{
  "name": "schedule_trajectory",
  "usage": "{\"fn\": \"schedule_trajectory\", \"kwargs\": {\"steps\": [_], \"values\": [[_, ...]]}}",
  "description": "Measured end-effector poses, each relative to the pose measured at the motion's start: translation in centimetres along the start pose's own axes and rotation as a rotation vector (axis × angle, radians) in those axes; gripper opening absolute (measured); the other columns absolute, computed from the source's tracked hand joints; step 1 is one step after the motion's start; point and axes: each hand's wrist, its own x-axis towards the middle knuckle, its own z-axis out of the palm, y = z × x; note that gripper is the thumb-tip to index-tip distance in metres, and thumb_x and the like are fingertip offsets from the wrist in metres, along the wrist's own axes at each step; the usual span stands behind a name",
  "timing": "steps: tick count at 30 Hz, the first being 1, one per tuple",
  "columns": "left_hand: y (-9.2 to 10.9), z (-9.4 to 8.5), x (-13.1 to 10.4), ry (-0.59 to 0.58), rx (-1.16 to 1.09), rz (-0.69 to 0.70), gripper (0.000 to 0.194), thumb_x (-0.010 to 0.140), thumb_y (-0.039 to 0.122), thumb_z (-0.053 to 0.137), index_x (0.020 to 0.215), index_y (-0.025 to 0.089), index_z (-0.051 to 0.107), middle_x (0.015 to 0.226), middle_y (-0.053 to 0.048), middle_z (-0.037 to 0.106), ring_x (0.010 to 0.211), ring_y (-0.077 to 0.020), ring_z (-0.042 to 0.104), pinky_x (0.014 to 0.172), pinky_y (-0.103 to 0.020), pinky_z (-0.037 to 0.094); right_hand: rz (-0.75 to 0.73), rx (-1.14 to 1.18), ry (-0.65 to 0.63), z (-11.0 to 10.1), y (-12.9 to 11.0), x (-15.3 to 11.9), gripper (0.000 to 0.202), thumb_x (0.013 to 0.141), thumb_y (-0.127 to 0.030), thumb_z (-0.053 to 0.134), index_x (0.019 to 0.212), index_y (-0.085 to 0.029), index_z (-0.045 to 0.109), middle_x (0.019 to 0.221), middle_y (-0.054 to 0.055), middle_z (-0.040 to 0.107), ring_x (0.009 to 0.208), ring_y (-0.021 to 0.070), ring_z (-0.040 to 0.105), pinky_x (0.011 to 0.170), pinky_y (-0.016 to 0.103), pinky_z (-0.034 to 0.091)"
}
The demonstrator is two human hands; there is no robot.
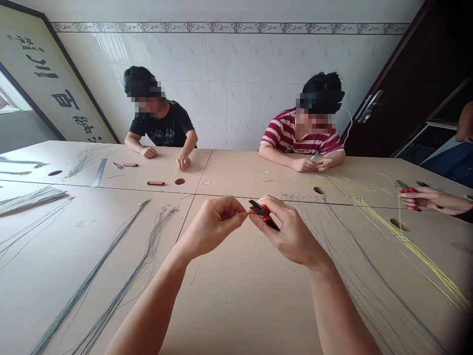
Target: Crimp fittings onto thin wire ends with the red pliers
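Note:
My right hand point(284, 229) is closed around small pliers point(265, 213) with red and black handles, their dark jaws pointing up and left. Finger and thumb of my left hand point(218, 222) are pinched together, almost meeting my right fingertips in front of the jaws. A thin cord point(196, 269) shows below my left hand and seems to run up into its grip; its pinched end is too small to make out. Two bundles of grey-green cords, one farther left point(107, 256) and one nearer point(148, 251), lie left of my arms, with small metal ends at the top.
Fine grey cords point(332, 256) and a yellow cord bundle point(417, 251) lie to the right. Two people sit opposite, hands on the table point(236, 315). At right, another person's hand point(428, 199) holds red-handled pliers. A ruler point(99, 172), cutter knife point(155, 183) and table holes point(180, 181) are farther off.

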Motion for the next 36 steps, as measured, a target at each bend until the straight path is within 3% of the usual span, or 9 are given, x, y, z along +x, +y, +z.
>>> {"fn": "schedule_trajectory", "kwargs": {"steps": [5,31,36], "values": [[-0.08,-0.37,-0.09,0.001,0.008,-0.005,0.018,0.085,0.027,0.059,0.071,0.016,0.059,0.054,0.007,0.036,0.049,-0.0056,0.026,0.041,-0.017,0.021,0.036,0.005,-0.008,-0.04,-0.04,0.13,0.011,0.094,-0.023,0.052,0.083,-0.021,0.051,0.079,-0.002,0.05,0.075,0.0143,0.047,0.073,0.027,0.038],[-0.26,-0.19,0.04,-0.073,0.034,-0.066,0.017,0.084,0.026,0.058,0.07,0.016,0.056,0.057,0.006,0.039,0.051,-0.0062,0.031,0.044,-0.018,0.025,0.016,-0.022,0.004,0.25,-0.15,0.21,0.02,0.094,-0.023,0.051,0.076,-0.022,0.042,0.074,-0.002,0.048,0.07,0.0145,0.044,0.069,0.028,0.037],[-0.27,-0.5,0.01,-0.062,0.067,-0.083,0.015,0.084,0.026,0.058,0.074,0.015,0.06,0.056,0.006,0.039,0.051,-0.0063,0.031,0.044,-0.018,0.025,0.048,0.002,0.007,0.34,0.1,0.24,0.013,0.095,-0.026,0.05,0.082,-0.022,0.05,0.08,0.0,0.052,0.075,0.0148,0.048,0.073,0.028,0.039]]}}
